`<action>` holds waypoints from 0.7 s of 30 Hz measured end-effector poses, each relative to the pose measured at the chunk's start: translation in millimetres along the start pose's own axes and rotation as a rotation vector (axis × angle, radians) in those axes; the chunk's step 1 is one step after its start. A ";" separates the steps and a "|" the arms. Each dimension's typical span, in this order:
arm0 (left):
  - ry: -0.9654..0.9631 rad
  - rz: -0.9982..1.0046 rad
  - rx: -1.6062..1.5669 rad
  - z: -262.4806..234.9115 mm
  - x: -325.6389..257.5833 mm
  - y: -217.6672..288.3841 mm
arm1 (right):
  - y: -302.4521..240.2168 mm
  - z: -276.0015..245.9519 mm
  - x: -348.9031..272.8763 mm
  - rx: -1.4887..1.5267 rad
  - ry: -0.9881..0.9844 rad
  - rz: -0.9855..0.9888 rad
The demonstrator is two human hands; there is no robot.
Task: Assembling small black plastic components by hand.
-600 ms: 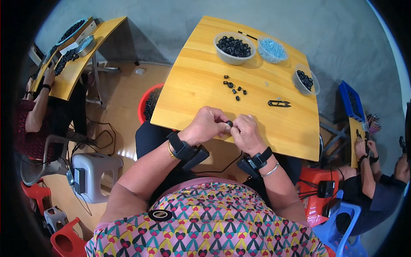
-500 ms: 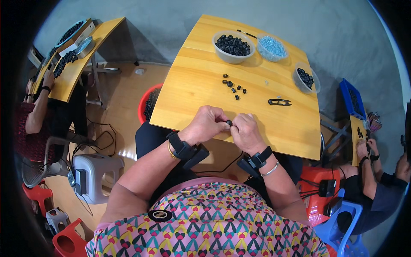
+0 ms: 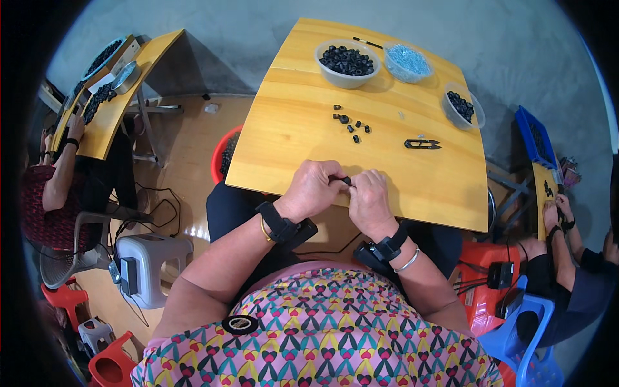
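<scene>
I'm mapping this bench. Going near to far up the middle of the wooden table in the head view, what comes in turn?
Left hand and right hand pinching a small black part → loose black rings → clear bowl of black rings.

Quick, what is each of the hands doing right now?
Left hand: closed, pinching a small black piece.
Right hand: closed, fingers on the same small black piece.

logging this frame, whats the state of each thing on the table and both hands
left hand: fingers pinched on small black part
right hand: fingers pinched on the same part
big bowl: full of black rings
clear bowl: holds blue bits
small bowl: part full
snips: lying flat, untouched
loose rings: scattered
</scene>
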State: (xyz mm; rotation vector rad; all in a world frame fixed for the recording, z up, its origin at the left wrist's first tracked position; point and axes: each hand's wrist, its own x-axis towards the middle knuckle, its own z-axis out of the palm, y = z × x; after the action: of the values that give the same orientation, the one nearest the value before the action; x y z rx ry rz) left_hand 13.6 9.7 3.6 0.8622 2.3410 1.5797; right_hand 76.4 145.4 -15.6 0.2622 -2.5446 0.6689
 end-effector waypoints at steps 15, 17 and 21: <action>0.029 0.304 0.240 6.3 -6.7 -1.1 | 2.5 -10.8 -11.1 0.038 0.035 -0.066; 0.064 0.354 0.256 8.0 -7.9 -5.1 | 2.4 -15.2 -8.1 0.110 -0.028 -0.043; 0.058 0.384 0.280 10.0 -7.2 -2.1 | 11.0 -16.7 -2.1 0.178 -0.070 -0.006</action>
State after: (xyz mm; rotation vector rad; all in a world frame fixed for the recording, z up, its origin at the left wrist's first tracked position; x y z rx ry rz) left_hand 23.3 12.9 -3.6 1.4180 2.5976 1.4305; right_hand 81.8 163.4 -8.5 0.3590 -2.5519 0.8998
